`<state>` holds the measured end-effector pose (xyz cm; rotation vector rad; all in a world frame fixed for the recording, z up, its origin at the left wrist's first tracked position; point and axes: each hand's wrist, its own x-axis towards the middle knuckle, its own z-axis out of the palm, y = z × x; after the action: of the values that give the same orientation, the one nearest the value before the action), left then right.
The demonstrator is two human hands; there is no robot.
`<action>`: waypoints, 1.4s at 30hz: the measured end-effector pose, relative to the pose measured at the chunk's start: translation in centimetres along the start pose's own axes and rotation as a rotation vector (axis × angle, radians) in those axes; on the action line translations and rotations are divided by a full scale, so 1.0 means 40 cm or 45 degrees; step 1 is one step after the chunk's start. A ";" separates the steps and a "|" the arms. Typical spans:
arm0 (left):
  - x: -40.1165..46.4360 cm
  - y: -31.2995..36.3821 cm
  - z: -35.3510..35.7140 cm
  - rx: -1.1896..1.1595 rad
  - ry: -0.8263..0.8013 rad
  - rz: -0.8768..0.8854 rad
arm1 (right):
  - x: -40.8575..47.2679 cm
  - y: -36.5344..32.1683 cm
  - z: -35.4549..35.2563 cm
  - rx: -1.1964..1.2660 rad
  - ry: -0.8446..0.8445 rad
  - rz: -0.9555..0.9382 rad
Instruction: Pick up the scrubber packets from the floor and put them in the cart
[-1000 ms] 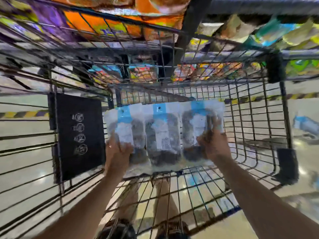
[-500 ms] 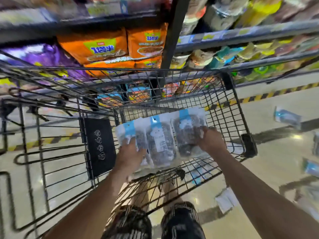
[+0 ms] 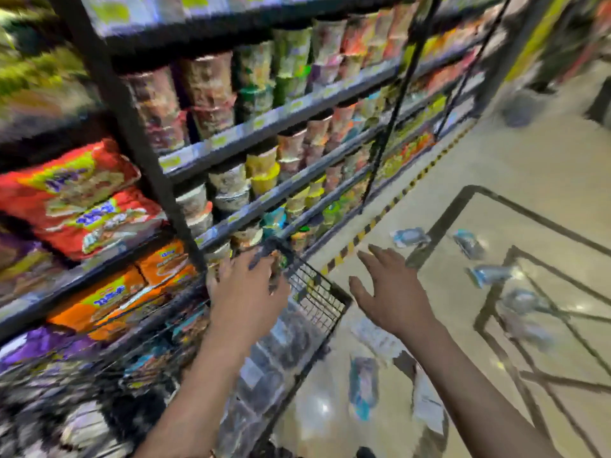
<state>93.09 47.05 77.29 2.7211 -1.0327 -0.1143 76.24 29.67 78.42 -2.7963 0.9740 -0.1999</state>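
The view is blurred by motion. The black wire cart [image 3: 319, 294] stands at lower left, and the strip of scrubber packets [image 3: 274, 358] lies inside it, clear of both hands. My left hand [image 3: 246, 294] hovers over the cart's far corner with its fingers stretched out and nothing in it. My right hand [image 3: 391, 292] is spread open above the floor, to the right of the cart. Several blue-and-grey scrubber packets lie on the floor: one [image 3: 410, 238] by the striped tape, another [image 3: 489, 274] further right, and one [image 3: 363, 385] under my right forearm.
Store shelves [image 3: 281, 117] packed with cup noodles and snack bags run along the left, right behind the cart. Yellow-black tape [image 3: 360, 236] marks the shelf base. The tiled floor [image 3: 535, 180] with dark inlay lines stretches to the right.
Both hands have let go of the packet strip, which now lies in the cart. The view has swung up and to the right, and my right hand has moved out over the floor.
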 end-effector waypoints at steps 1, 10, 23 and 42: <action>-0.013 0.057 -0.010 0.005 -0.002 0.058 | -0.046 0.048 -0.025 0.012 0.039 0.062; -0.244 0.681 0.163 -0.064 -0.178 0.756 | -0.683 0.586 -0.154 0.078 0.190 0.823; -0.473 1.390 0.389 0.071 -0.425 1.242 | -1.214 1.112 -0.239 0.118 0.160 1.463; -0.193 2.270 0.677 0.054 -0.561 1.058 | -0.845 2.085 -0.383 0.126 -0.051 1.193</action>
<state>24.62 -18.73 72.66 2.1053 -2.1991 -0.5539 -3.07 -15.33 73.77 -1.9608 2.0307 -0.0517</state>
